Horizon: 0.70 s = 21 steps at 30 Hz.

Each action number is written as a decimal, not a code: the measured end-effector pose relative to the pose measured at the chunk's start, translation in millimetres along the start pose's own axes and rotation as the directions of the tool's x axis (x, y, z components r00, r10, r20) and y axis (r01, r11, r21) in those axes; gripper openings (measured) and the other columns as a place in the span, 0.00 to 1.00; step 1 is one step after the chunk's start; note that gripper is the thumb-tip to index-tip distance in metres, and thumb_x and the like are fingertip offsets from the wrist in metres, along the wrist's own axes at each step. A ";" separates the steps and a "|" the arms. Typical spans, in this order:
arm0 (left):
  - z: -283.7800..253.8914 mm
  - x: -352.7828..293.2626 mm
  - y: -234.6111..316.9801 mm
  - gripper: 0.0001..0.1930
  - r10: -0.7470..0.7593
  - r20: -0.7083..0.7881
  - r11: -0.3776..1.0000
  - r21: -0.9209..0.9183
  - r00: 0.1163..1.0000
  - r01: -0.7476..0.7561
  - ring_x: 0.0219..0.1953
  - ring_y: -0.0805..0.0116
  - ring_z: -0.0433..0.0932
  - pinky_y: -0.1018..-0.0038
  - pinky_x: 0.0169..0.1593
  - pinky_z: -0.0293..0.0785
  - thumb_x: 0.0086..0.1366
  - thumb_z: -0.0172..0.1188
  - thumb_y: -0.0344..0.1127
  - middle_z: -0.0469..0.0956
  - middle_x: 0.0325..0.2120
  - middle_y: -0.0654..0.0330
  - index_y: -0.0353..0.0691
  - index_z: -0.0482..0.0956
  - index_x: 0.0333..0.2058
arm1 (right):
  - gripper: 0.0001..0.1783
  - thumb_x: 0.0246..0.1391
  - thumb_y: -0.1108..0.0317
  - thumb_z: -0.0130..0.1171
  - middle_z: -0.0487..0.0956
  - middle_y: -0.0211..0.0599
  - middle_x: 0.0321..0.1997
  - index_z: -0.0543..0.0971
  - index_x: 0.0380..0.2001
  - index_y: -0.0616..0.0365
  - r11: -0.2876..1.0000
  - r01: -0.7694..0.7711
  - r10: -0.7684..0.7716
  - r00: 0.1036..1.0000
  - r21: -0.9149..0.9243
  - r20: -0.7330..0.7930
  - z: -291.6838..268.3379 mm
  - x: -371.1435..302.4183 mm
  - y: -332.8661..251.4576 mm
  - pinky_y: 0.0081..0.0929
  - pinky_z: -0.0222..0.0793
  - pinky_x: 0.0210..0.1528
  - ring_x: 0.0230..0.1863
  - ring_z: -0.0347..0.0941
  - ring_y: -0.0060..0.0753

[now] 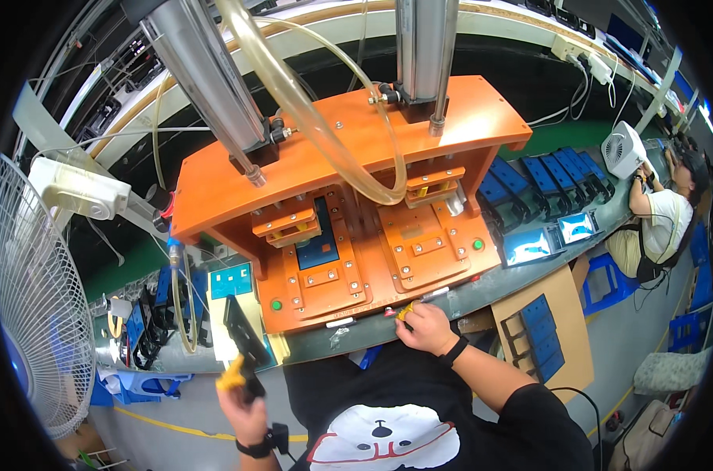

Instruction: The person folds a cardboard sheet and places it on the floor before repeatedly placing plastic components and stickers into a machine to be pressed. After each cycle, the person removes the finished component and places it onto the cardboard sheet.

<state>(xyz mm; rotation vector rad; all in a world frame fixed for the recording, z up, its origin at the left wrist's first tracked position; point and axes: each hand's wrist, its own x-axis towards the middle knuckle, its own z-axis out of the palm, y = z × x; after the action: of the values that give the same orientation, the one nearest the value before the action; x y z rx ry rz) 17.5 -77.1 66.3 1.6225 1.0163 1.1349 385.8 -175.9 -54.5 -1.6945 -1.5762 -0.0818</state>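
Observation:
My left hand (pixel 245 416), with yellow coverings on its fingertips, grips a black plastic bracket (pixel 245 334) tilted up at the left of the orange press (pixel 349 125). My right hand (pixel 429 330) is closed at the press's front edge, its yellow-covered fingertips beside a small red button (pixel 389 312). What those fingers hold, if anything, is hidden. A dark blue panel (pixel 319 250) lies in the left fixture of the press. The right fixture (pixel 423 247) shows its orange plate. Green buttons sit at both front corners.
Black-and-blue parts (pixel 549 174) line the bench at the right; more (pixel 140 330) stand at the left. Blue panels (pixel 543 337) lie on cardboard. A large fan (pixel 38 306) stands at the left. A co-worker (pixel 667 212) sits at the right. Hoses (pixel 294 118) hang over the press.

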 end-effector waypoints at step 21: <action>105.5 158.1 59.2 0.37 0.213 0.766 0.803 0.216 0.606 -0.556 0.63 0.47 0.63 0.61 0.67 0.55 0.47 0.65 0.30 0.69 0.55 0.46 0.34 0.67 0.59 | 0.12 0.48 0.64 0.65 0.71 0.36 0.23 0.74 0.18 0.54 0.997 -0.011 0.009 1.000 -0.072 -0.027 -0.6 -2.9 -4.2 0.36 0.71 0.28 0.24 0.74 0.42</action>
<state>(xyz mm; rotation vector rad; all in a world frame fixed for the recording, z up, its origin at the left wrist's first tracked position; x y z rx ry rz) 165.5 33.9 139.9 2.4829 0.3796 0.4058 381.8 -179.0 -53.6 -1.7498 -1.5620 -0.1571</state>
